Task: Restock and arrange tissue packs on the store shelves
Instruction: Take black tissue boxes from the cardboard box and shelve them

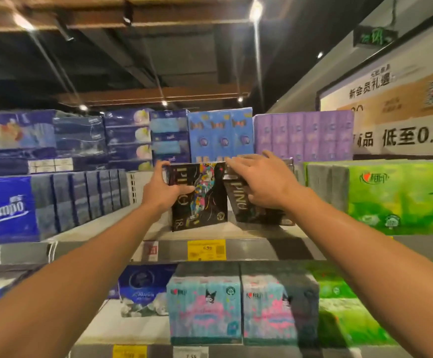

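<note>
A black tissue pack (205, 200) with a colourful figure print stands upright near the front edge of the upper shelf (256, 232). My left hand (162, 188) grips its left edge, fingers over the top corner and thumb across the front. A second black pack (243, 208) stands just right of it, tilted, touching the first. My right hand (261, 180) lies over the top and front of that second pack with fingers curled on it.
Blue Tempo packs (6, 208) fill the shelf's left side, green packs (401, 195) the right. Blue and purple packs (303, 135) are stacked behind on top. A yellow price tag (206, 249) hangs on the shelf rail. Pastel packs (205, 306) sit on the lower shelf.
</note>
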Demonstrator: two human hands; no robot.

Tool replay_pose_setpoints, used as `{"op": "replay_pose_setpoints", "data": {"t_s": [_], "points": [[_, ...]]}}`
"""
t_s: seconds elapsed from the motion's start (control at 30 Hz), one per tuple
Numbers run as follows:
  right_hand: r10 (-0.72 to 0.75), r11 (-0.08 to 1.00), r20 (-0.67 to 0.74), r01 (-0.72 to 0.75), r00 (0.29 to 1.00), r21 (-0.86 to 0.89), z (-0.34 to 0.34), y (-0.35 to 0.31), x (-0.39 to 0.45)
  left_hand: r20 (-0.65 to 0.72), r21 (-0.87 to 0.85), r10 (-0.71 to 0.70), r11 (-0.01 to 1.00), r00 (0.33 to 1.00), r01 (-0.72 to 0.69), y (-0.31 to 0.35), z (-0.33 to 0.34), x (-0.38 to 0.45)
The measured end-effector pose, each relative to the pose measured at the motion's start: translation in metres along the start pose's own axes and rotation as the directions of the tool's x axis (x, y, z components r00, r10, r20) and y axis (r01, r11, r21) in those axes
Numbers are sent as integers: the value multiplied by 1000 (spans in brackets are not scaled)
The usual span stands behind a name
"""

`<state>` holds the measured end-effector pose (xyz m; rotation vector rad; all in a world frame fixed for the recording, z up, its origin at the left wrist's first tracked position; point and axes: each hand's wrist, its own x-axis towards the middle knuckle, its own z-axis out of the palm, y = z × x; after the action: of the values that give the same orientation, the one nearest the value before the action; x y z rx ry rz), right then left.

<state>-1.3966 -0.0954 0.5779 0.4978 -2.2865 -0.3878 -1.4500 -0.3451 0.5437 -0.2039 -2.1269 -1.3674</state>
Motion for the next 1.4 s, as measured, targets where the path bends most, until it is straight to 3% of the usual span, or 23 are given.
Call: {"op": "replay_pose_setpoints", "data": {"t_s": [0.13,0.23,0.33,0.4,0.47,0.53,0.6,0.7,0.77,0.83,0.9,1.03,1.1,1.17,1.27,1.4], "points": [[64,996,-27,-65,998,-60,12,12,28,91,32,-25,999,996,22,0,-1,36],[136,978,-19,-137,991,-159,19,17,40,117,192,79,976,990,-101,16,-1,58],[199,971,0,-197,980,-135,28,21,36,221,519,238,792,946,-321,37,3,78],[294,949,-57,-299,954,-101,35,26,22,381,630,193,661,904,-407,48,11,90],[467,880,-186,-475,865,-2,44,29,4,499,658,114,595,859,-461,54,20,96],[677,735,-178,-641,714,222,54,30,-13,526,637,98,613,845,-467,54,25,98],[810,509,7,-710,586,487,68,31,-23,496,576,130,691,858,-437,49,26,100],[824,267,189,-660,535,702,77,31,-30,300,443,242,821,923,-360,36,19,98],[817,226,199,-619,541,752,78,30,-31,137,349,251,893,958,-284,22,13,96],[805,254,148,-559,574,789,76,30,-31,58,185,137,972,989,-146,-3,10,95],[776,381,49,-530,628,758,69,34,-25,57,-14,-33,999,998,34,-33,10,98],[621,710,-85,-513,779,483,34,44,-3,169,-237,-270,922,948,305,-66,3,105],[468,859,-64,-437,881,265,15,48,5,279,-195,-299,913,913,358,-61,-5,99],[348,918,51,-351,936,183,5,50,8,367,-126,-317,914,875,384,-59,-8,94],[239,939,197,-278,951,202,8,47,6,386,-153,-287,917,876,368,-55,-3,86],[180,960,150,-207,972,188,13,45,2,453,-194,-218,922,864,335,-35,25,70]]}}
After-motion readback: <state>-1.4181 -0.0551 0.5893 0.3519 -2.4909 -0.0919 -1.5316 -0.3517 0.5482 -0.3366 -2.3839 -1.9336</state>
